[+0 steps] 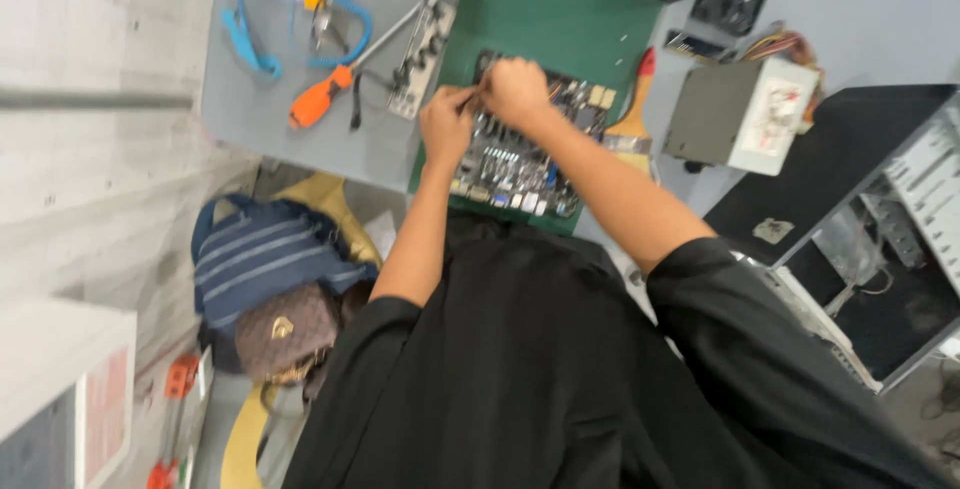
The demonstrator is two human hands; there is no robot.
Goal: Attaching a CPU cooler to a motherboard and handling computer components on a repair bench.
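Hands, two of them, meet over one computer motherboard (pixel 515 164) that lies on a green mat (pixel 560 19) at the near edge of a grey workbench (pixel 240 99). The left hand (pixel 446 127) is curled, fingertips pinched together at the board's upper left part; whatever sits between them is too small to make out. The right hand (pixel 516 92) is closed into a loose fist and rests on the top of the board, touching the left hand's fingertips; I cannot tell whether it grips anything.

One orange-handled screwdriver (pixel 345 74) lies on the bench left of the mat, touching one metal bracket plate (pixel 421 46) with round cut-outs. One paintbrush (pixel 634 117) with a red-tipped wooden handle lies just right of the board. One grey power supply unit (pixel 742 114) stands further right, near one open computer case (pixel 880 219). On the floor below the bench sit two bags: one blue striped bag (pixel 262 254), one brown handbag (pixel 290 331).
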